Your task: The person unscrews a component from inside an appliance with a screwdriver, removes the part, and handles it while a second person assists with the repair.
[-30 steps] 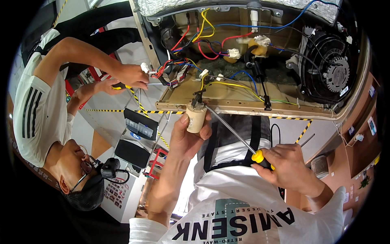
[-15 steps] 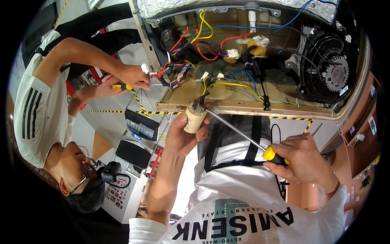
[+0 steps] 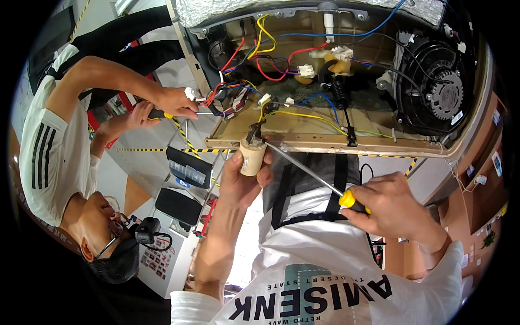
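My left hand point(image 3: 246, 181) is closed around a cream cylindrical capacitor point(image 3: 252, 158), held upright just in front of the metal frame edge. Dark connectors point(image 3: 255, 131) on its top join yellow and dark wires leading into the open appliance. In my right hand point(image 3: 387, 208) is a screwdriver point(image 3: 311, 173) with a yellow and black handle and a long metal shaft. The shaft slants up and left, its tip at the top of the capacitor beside the connectors. Whether the tip touches a terminal is too small to tell.
The opened appliance housing point(image 3: 303, 142) spans the top, with loose coloured wires, white connectors point(image 3: 306, 71), a black spring point(image 3: 339, 93) and a round black motor unit point(image 3: 433, 86). At left a co-worker point(image 3: 70, 130) holds another screwdriver point(image 3: 160, 114) near a wire bundle. Black chairs point(image 3: 177, 206) stand behind.
The capacitor, my left hand and the screwdriver in my right hand have shifted slightly left. The co-worker's lower hand has moved a little left with its screwdriver.
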A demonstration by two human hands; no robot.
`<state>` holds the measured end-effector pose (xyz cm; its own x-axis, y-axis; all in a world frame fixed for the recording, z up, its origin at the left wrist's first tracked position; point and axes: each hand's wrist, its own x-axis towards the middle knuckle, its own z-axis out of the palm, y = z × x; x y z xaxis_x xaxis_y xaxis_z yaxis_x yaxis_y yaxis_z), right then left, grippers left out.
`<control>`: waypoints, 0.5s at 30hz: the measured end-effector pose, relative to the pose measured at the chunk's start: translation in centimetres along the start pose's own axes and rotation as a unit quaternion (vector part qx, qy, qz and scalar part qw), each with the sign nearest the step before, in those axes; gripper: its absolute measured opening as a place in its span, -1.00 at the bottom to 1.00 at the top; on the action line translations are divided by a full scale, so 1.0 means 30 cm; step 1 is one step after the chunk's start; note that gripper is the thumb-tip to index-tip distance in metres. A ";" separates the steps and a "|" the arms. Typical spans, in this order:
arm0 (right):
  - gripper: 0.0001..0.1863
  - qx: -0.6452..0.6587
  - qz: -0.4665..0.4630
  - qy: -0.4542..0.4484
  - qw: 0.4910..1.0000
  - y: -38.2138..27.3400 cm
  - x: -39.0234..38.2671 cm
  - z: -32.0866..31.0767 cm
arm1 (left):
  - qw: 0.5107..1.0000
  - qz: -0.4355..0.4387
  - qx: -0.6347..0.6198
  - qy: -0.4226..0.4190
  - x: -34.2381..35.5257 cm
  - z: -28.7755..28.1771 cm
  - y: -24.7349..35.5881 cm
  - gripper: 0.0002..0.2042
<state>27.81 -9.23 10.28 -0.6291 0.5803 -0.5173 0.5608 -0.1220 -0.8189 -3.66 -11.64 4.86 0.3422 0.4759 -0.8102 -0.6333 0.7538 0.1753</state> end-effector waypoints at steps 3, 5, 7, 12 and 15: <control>-0.69 -0.007 0.012 0.021 1.000 -0.008 -0.023 0.062 | 0.999 0.018 0.045 0.016 -0.005 0.007 -0.006 -0.43; -0.70 0.002 0.000 0.038 0.999 -0.006 -0.027 0.088 | 0.998 0.023 0.050 0.027 -0.002 0.015 -0.008 -0.45; -0.71 0.009 -0.012 0.056 0.998 -0.004 -0.031 0.109 | 0.998 0.027 0.051 0.032 -0.003 0.018 -0.010 -0.46; -0.71 0.035 0.003 0.077 0.996 -0.011 -0.021 0.144 | 0.996 0.047 0.045 0.067 -0.004 0.052 -0.043 -0.46; -0.71 0.064 0.008 0.098 0.993 -0.017 0.017 0.138 | 0.992 0.044 0.100 0.069 -0.004 0.077 -0.062 -0.44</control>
<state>24.95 -12.21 9.41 -0.4967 0.7210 -0.4832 0.4900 -0.2266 -0.8418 -0.92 -12.06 5.93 0.1842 0.4871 -0.8537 -0.5010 0.7938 0.3448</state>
